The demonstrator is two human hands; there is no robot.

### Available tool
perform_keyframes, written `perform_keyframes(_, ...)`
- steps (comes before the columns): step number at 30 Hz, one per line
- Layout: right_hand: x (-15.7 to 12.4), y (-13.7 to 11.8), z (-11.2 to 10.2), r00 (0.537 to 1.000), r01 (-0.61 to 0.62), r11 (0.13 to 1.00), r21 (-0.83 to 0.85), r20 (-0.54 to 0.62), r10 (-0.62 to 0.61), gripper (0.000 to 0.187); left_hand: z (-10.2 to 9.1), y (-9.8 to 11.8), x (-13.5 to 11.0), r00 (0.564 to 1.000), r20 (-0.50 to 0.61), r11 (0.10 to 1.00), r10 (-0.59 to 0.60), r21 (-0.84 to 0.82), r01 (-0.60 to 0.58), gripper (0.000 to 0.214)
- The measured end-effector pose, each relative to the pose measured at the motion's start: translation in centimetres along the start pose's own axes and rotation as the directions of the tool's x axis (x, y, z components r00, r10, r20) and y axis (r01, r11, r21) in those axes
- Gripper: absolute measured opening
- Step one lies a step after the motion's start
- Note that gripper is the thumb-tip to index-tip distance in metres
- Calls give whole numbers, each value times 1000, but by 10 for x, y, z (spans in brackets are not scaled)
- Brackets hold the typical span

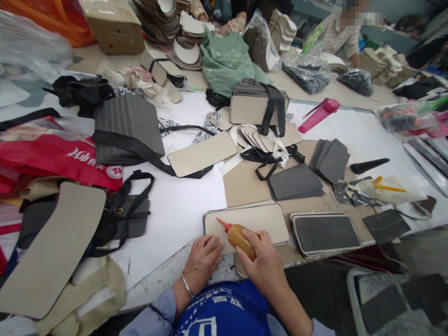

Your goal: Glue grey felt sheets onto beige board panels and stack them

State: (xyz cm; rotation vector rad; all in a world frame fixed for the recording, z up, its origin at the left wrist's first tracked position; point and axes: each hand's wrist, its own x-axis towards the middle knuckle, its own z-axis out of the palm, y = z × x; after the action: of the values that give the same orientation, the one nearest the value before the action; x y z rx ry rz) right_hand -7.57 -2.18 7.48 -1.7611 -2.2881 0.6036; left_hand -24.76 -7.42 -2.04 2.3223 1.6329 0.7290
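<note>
My right hand (263, 263) is wrapped round an amber squeeze bottle (237, 237) with a red pointed nozzle. The bottle is tilted, its tip over a stack of beige rounded rectangular panels (257, 219) with dark edges. My left hand (202, 261), a silver bangle at its wrist, lies with its fingers on the stack's near left corner. Just right of the stack, a dark grey rectangular piece (325, 233) lies on top of beige-edged panels. Behind it are several dark grey sheets (296, 181) in a loose pile.
A pink bottle (320, 115), a black-handled tool (369, 165) and a strap-tied bundle of panels (259, 105) lie farther back. On the left are a grey stack (128, 128) and a red bag (52, 156). A bin (352, 298) stands at lower right. Other people work across the table.
</note>
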Motion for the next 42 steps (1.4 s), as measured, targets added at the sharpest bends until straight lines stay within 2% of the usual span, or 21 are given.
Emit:
perform_keyframes(7,0,-2,-7,999,-41,991,-128,-5,40,33,-2,1,2,1000,5,1000,-5,-2,5,27)
perform_keyframes(14,2,-9,-5,999,-31,991,-127,20,33,31,-1,0,2,1000,-16,1000,1,-14,-1,28)
perform_keyframes(22,0,8,-19,992,-121,969,-215,-2,123,30,-2,0,2,1000,-10,1000,23,20,-22,27)
perform_keyframes(32,2,-10,-15,993,-91,986,-142,60,100,31,1,-1,0,1000,-18,999,21,30,-20,27)
perform_keyframes(35,2,3,-20,989,-140,975,-175,30,148,30,1,-1,0,999,-19,999,26,45,-25,27)
perform_keyframes(42,-2,54,-43,966,-259,932,-254,-80,246,29,1,0,1,998,-22,996,54,79,-52,26)
